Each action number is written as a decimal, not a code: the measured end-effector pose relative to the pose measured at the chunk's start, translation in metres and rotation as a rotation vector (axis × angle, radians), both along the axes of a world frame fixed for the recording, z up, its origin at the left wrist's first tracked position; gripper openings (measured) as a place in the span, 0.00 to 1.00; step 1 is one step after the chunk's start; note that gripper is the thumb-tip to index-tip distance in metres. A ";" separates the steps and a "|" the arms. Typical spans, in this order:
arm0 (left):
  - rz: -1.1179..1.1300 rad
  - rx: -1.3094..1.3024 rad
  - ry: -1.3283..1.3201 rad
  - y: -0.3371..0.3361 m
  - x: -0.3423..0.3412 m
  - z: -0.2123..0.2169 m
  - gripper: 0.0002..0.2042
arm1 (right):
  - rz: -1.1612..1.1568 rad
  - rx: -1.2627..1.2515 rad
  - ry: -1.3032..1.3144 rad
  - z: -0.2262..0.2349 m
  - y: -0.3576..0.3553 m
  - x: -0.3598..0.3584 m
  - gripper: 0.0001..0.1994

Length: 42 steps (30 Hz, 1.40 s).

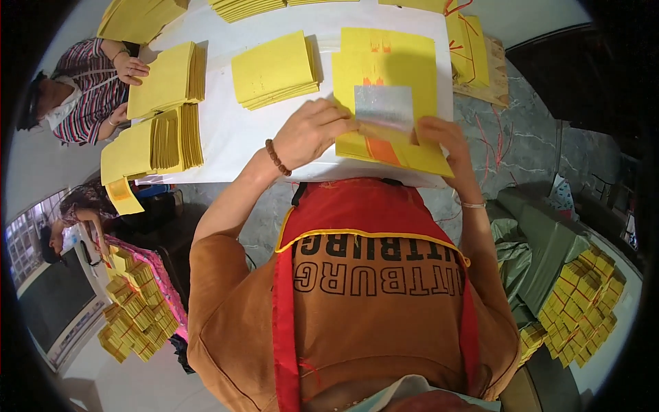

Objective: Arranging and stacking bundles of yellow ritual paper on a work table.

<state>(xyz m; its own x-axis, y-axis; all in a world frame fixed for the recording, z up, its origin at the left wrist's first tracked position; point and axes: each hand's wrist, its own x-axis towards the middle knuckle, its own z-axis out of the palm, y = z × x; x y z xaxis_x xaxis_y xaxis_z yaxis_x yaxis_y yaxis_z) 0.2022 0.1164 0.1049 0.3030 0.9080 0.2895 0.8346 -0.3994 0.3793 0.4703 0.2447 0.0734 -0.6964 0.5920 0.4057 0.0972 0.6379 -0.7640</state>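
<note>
On the white table before me lies a pile of yellow joss paper (425, 75) with orange print and a silvery square (384, 99) on top. The near part of the top sheet is curled up toward me, showing an orange band on it. My left hand (316, 130), with a brown bead bracelet at the wrist, pinches the sheet at its left edge beside the silvery square. At the right edge my right hand (445, 137) has its fingers bent around the same sheet. The fingertips of both hands are partly hidden by the paper.
A neat yellow stack (274, 69) sits left of the pile. Further left, a person in a striped top rests a hand on other stacks (161, 79). Tied bundles (473, 51) stand at the far right, and red strings (498, 137) lie on the grey floor (528, 137).
</note>
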 end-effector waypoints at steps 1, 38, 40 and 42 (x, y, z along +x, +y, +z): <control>0.015 -0.057 -0.129 -0.004 0.001 -0.002 0.11 | 0.084 0.015 -0.089 0.002 0.000 0.003 0.13; 0.469 0.151 -0.283 0.034 0.019 -0.010 0.21 | -0.506 -0.402 -0.252 -0.006 0.015 -0.057 0.19; 0.252 0.203 -0.049 0.034 0.029 0.001 0.24 | -0.494 -0.385 -0.254 -0.012 0.017 -0.057 0.19; 0.064 0.024 0.050 0.037 0.047 0.003 0.28 | -0.483 -0.364 -0.256 -0.016 0.018 -0.055 0.19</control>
<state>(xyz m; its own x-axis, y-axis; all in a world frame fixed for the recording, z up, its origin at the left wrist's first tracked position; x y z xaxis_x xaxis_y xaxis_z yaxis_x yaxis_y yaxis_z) 0.2488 0.1536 0.1080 0.2588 0.9189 0.2977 0.8765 -0.3529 0.3274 0.4153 0.2624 0.0576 -0.3662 0.9303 -0.0228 0.5147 0.1821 -0.8378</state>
